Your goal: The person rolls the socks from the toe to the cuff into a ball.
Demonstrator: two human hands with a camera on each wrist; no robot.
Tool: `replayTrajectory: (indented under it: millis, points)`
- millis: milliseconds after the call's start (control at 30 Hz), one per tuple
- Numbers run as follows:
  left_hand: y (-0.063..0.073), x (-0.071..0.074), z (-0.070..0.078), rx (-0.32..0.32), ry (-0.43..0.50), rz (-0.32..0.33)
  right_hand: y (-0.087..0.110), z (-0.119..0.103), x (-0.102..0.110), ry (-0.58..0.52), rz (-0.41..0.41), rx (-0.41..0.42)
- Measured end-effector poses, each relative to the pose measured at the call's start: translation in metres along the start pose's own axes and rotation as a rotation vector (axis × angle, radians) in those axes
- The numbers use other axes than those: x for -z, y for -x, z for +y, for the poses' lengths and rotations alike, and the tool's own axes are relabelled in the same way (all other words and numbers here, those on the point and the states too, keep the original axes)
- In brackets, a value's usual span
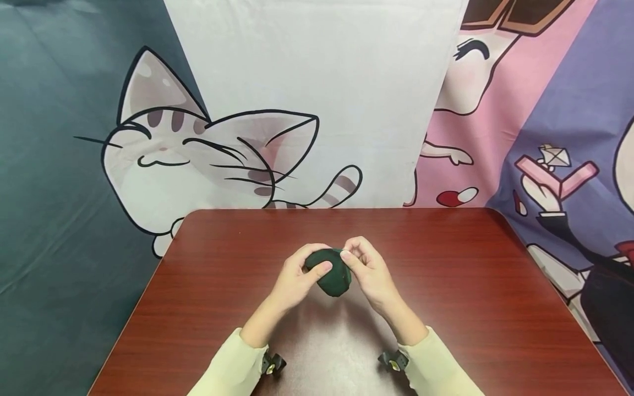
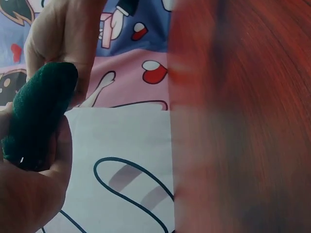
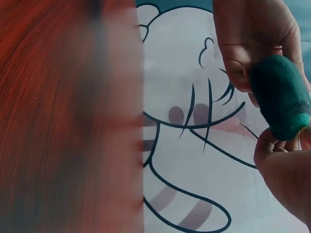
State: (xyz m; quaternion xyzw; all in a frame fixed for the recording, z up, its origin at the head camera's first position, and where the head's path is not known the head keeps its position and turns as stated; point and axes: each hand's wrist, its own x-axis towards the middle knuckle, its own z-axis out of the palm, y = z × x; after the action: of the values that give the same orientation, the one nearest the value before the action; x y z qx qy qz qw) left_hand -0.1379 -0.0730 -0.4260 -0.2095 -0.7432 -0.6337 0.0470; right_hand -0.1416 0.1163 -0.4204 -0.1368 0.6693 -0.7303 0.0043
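A dark green, rounded bundle that looks like soft cloth (image 1: 335,280) is held up above the table. My left hand (image 1: 293,281) grips it from the left, thumb across the near face and fingers behind. At its upper right edge, my right hand (image 1: 372,273) pinches with thumb and index finger. In the left wrist view the bundle (image 2: 40,109) appears as a thick, roll-like shape between both hands. From the right wrist, a lighter green end of the bundle (image 3: 295,127) shows by the right fingertips, with a thin pale strand there too small to identify.
A reddish-brown wooden table (image 1: 208,308) with rounded far corners lies beneath the hands. Behind it hangs a printed cloth backdrop (image 1: 317,60) with a cartoon cat and other figures. Each wrist wears a small dark device, such as the left one (image 1: 272,364), beside pale sleeves.
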Motion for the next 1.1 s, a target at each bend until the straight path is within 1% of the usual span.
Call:
replayTrajectory:
  millis: [67, 167, 200, 267, 333, 433, 533, 600, 667, 700, 767, 833, 900, 967, 1000, 1033, 1100]
  points:
    - [0.0, 0.0, -0.001, 0.001, -0.008, 0.029, -0.001, -0.001, 0.0, 0.023, -0.012, -0.032]
    - [-0.001, 0.002, -0.002, 0.037, -0.013, 0.063, -0.001, -0.004, 0.0, 0.077, -0.032, -0.077]
    - [-0.002, 0.002, -0.002, 0.053, -0.02, 0.073, -0.001, -0.004, -0.001, 0.108, -0.034, -0.08]
    - [-0.002, 0.003, -0.002, 0.082, -0.038, 0.082, 0.0, -0.005, 0.0, 0.17, -0.033, -0.057]
    - [-0.003, 0.005, -0.002, 0.113, -0.056, 0.082, 0.0, -0.005, 0.0, 0.245, -0.021, -0.027]
    - [-0.003, 0.007, -0.002, 0.148, -0.061, 0.067, 0.0, -0.005, 0.001, 0.308, -0.006, 0.004]
    - [-0.004, 0.008, -0.003, 0.167, -0.043, 0.057, 0.0, -0.005, 0.001, 0.33, 0.017, -0.029]
    - [-0.006, 0.008, -0.004, 0.175, -0.016, 0.046, 0.0, -0.005, 0.0, 0.325, 0.052, -0.073]
    - [-0.008, 0.008, -0.005, 0.178, 0.003, 0.03, 0.001, -0.004, 0.0, 0.277, 0.087, -0.12]
    - [-0.009, 0.008, -0.005, 0.179, 0.017, 0.02, 0.001, -0.004, -0.001, 0.237, 0.1, -0.141]
    - [-0.012, 0.008, -0.005, 0.188, 0.045, 0.009, 0.001, -0.002, 0.0, 0.117, 0.103, -0.172]
    - [-0.014, 0.008, -0.006, 0.202, 0.087, 0.001, 0.003, 0.0, 0.0, -0.039, 0.076, -0.187]
    - [-0.016, 0.008, -0.007, 0.218, 0.15, -0.005, 0.004, 0.003, 0.002, -0.197, 0.029, -0.194]
    - [-0.016, 0.007, -0.008, 0.231, 0.2, -0.009, 0.006, 0.006, 0.003, -0.312, -0.015, -0.199]
    - [-0.016, 0.006, -0.009, 0.232, 0.21, -0.012, 0.006, 0.007, 0.004, -0.344, -0.026, -0.206]
    - [-0.016, 0.005, -0.009, 0.227, 0.192, -0.01, 0.007, 0.008, 0.005, -0.354, -0.028, -0.209]
    - [-0.014, 0.003, -0.009, 0.215, 0.128, 0.007, 0.006, 0.009, 0.006, -0.314, 0.006, -0.207]
